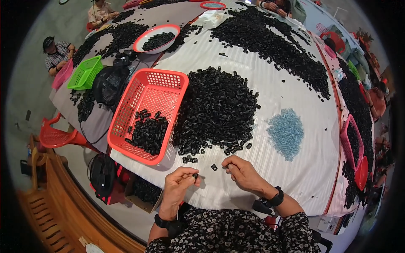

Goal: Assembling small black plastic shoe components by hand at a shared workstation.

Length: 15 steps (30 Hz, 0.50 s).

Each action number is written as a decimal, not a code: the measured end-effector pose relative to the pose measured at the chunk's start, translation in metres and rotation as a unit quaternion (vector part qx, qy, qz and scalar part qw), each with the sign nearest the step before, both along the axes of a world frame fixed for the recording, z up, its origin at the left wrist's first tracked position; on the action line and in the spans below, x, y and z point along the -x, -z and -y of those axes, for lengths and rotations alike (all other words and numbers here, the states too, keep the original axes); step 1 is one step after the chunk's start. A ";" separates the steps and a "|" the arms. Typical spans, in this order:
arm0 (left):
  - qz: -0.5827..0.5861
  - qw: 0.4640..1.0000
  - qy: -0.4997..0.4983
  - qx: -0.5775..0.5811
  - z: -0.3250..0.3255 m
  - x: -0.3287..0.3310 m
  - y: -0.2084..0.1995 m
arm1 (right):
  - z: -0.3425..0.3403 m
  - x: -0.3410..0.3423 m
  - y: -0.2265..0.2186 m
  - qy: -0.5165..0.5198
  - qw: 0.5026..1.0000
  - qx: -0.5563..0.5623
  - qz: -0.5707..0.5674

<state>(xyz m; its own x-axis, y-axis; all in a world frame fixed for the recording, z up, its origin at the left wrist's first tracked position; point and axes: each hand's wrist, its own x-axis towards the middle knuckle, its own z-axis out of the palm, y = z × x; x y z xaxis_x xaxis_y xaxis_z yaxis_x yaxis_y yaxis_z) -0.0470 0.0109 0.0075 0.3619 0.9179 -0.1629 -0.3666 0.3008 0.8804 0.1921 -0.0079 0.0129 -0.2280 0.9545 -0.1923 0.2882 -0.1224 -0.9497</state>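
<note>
While left hand (176, 185) pinches black piece (195, 175), right hand (244, 173) pinching something dark (227, 166), red basket (158, 95) holding black pieces (149, 135)

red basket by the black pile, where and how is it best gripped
Likely hold the red basket by its rim at the short ends, coming from near and far: the black pile crowds its right long side, and pieces inside sit toward the near end, so that end probably needs firmer support.

No labels, numbers or signs are legible here
</note>
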 end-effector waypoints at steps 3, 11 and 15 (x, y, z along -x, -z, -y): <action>-0.010 1.000 0.003 0.010 0.001 -0.002 -0.002 | 0.003 0.001 0.000 0.035 0.994 0.087 -0.061; -0.029 1.000 -0.009 0.005 0.000 -0.015 -0.007 | -0.019 0.013 -0.048 -0.044 0.995 -0.088 -0.015; -0.026 0.999 -0.017 -0.026 -0.002 -0.014 -0.003 | -0.019 0.018 -0.039 -0.021 0.996 -0.052 -0.067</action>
<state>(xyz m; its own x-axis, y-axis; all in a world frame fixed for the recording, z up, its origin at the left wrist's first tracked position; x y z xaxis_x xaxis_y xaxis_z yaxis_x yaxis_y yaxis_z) -0.0331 0.0124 0.0102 0.3236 0.9369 -0.1322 -0.3295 0.2425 0.9125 0.1745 0.0113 0.0521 -0.2855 0.9566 -0.0586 0.1611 -0.0123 -0.9869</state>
